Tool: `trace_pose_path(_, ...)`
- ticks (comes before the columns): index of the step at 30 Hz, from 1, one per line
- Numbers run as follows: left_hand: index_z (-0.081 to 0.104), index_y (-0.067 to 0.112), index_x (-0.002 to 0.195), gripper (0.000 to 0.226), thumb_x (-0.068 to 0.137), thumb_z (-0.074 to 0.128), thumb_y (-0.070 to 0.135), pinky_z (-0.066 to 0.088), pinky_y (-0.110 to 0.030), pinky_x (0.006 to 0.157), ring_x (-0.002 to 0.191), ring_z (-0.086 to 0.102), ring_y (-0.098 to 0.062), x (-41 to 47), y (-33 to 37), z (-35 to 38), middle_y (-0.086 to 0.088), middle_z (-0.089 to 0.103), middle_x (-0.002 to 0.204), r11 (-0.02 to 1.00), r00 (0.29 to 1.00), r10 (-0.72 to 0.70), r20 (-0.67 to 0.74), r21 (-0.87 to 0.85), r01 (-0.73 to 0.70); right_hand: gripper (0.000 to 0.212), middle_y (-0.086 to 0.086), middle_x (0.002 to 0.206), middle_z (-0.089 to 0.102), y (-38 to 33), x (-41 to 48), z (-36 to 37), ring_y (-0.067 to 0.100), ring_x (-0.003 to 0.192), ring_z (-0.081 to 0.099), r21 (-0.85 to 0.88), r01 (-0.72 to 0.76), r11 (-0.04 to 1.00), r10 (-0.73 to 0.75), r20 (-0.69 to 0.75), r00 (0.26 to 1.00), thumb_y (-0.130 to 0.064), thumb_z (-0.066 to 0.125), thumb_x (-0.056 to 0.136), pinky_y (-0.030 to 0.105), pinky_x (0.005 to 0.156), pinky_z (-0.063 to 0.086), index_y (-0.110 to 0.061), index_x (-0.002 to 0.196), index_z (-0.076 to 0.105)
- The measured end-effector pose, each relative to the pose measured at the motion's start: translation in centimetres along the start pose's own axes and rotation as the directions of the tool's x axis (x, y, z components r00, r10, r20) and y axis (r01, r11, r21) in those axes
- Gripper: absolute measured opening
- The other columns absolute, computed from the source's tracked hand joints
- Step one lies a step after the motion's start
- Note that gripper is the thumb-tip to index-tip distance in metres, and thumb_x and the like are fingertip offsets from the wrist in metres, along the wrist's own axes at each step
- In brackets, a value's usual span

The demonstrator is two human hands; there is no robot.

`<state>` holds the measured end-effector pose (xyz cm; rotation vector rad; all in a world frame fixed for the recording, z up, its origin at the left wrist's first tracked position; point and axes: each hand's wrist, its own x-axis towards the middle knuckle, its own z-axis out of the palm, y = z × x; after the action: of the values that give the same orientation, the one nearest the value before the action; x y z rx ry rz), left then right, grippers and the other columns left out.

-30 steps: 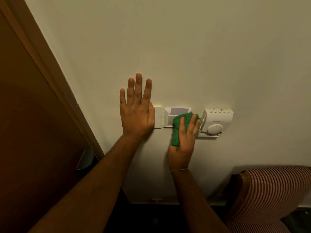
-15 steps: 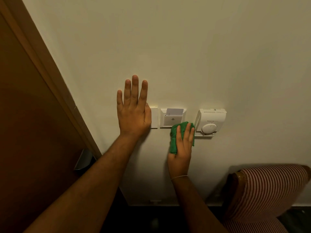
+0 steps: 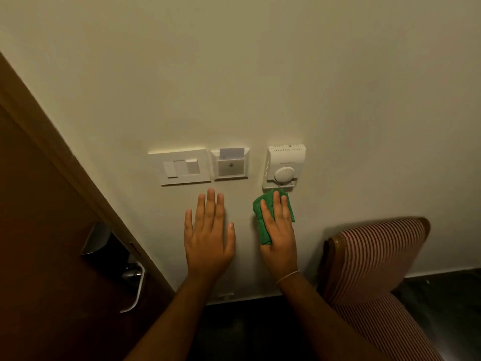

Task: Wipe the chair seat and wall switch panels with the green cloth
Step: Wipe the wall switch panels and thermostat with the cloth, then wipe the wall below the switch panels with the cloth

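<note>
Three white fittings sit in a row on the cream wall: a switch panel [image 3: 180,167], a key-card holder [image 3: 230,164] with a card in its slot, and a thermostat [image 3: 285,166] with a round dial. My right hand [image 3: 279,230] presses the folded green cloth [image 3: 261,222] flat against the wall just below the thermostat, its top edge touching the thermostat's base. My left hand [image 3: 209,238] lies flat on the wall below the switch panel and card holder, fingers spread, holding nothing. The striped chair [image 3: 374,259] stands at the lower right against the wall.
A brown wooden door [image 3: 46,256] with a metal lock and lever handle [image 3: 130,277] fills the left side, its frame running diagonally beside the switch panel. Dark floor shows below the skirting at the bottom.
Both hands have slid down the wall. My left hand has uncovered the switch panel. The cloth has moved from the card holder to right below the thermostat.
</note>
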<state>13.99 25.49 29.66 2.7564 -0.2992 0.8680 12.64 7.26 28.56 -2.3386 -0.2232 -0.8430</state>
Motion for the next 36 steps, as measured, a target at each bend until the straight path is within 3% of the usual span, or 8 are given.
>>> trace_pose_path(7,0.027,0.015,0.177,0.077,0.109,0.043,0.045,0.012,-0.051,0.135,0.17,0.021,-0.029,-8.0,5.5,4.7,-0.01,0.016,0.185,0.993,0.974,0.1,0.204,-0.086,-0.083,0.074,0.021,0.172,0.03,6.9,-6.7,-5.6,0.043,0.162,0.022,-0.114,-0.028,0.993,0.034,0.05,0.998,0.01,0.072,0.09,0.045,0.135,0.015,-0.008,0.157,0.048)
trace_pose_path(14,0.024,0.018,0.179,0.076,0.11,0.045,0.041,0.011,-0.051,0.14,0.175,0.013,-0.023,-14.6,13.1,10.5,-0.004,0.014,0.188,0.974,0.902,0.188,0.389,-0.193,-0.12,0.093,0.014,0.175,0.027,15.8,-15.7,-10.9,0.039,0.164,0.022,-0.218,-0.149,0.964,0.203,0.248,0.947,0.013,0.072,0.077,0.059,0.126,0.033,-0.012,0.162,0.044)
trace_pose_path(17,0.028,0.017,0.179,0.076,0.109,0.045,0.042,0.009,-0.048,0.139,0.173,0.018,-0.023,-16.2,16.4,13.1,-0.006,0.018,0.187,0.97,0.883,0.208,0.421,-0.208,-0.129,0.083,0.017,0.171,0.03,19.3,-19.1,-12.1,0.042,0.16,0.028,-0.252,-0.227,0.941,0.296,0.286,0.912,0.002,0.081,0.082,0.061,0.123,0.037,-0.008,0.158,0.049)
trace_pose_path(22,0.024,0.016,0.179,0.074,0.112,0.04,0.044,0.011,-0.05,0.139,0.173,0.014,-0.025,-19.7,21.0,17.1,-0.007,0.015,0.187,0.968,0.818,0.225,0.53,-0.219,-0.124,0.056,0.025,0.164,0.042,25.1,-24.7,-12.5,0.047,0.155,0.034,-0.308,-0.334,0.891,0.427,0.315,0.848,-0.007,0.063,0.097,0.059,0.122,0.038,-0.002,0.152,0.055)
trace_pose_path(26,0.027,0.013,0.178,0.074,0.112,0.041,0.044,0.005,-0.047,0.14,0.173,0.016,-0.026,-22.6,23.3,20.4,-0.008,0.018,0.187,0.968,0.774,0.234,0.588,-0.21,-0.133,0.064,0.02,0.172,0.028,29.8,-28.6,-11.6,0.041,0.161,0.023,-0.362,-0.395,0.844,0.523,0.4,0.752,-0.004,0.064,0.1,0.054,0.127,0.029,-0.007,0.161,0.043)
trace_pose_path(29,0.034,0.011,0.176,0.072,0.112,0.049,0.041,0.02,-0.052,0.139,0.172,0.024,-0.028,-25.1,24.2,22.9,-0.01,0.026,0.184,0.969,0.776,0.233,0.586,-0.209,-0.133,0.066,0.016,0.175,0.021,33.4,-31.4,-10.4,0.038,0.165,0.016,-0.383,-0.415,0.825,0.561,0.475,0.678,-0.01,0.061,0.103,0.052,0.131,0.021,-0.01,0.164,0.036)
trace_pose_path(32,0.031,0.012,0.177,0.073,0.113,0.047,0.042,0.017,-0.052,0.139,0.172,0.024,-0.028,-27.4,24.8,25.3,-0.01,0.025,0.185,0.969,0.739,0.242,0.628,-0.194,-0.153,0.07,0.011,0.179,0.01,36.7,-33.7,-8.7,0.034,0.167,0.006,-0.44,-0.398,0.805,0.593,0.597,0.54,-0.015,0.055,0.105,0.051,0.133,0.017,-0.016,0.168,0.026)
trace_pose_path(36,0.026,0.013,0.179,0.073,0.114,0.041,0.045,0.017,-0.053,0.139,0.174,0.018,-0.027,-30.1,24.9,28.1,-0.009,0.018,0.187,0.969,0.693,0.245,0.679,-0.157,-0.189,0.09,0.007,0.18,0.005,40.4,-36.3,-6.7,0.035,0.167,-0.001,-0.437,-0.341,0.832,0.552,0.708,0.44,-0.001,0.063,0.089,0.056,0.132,0.015,-0.023,0.169,0.028)
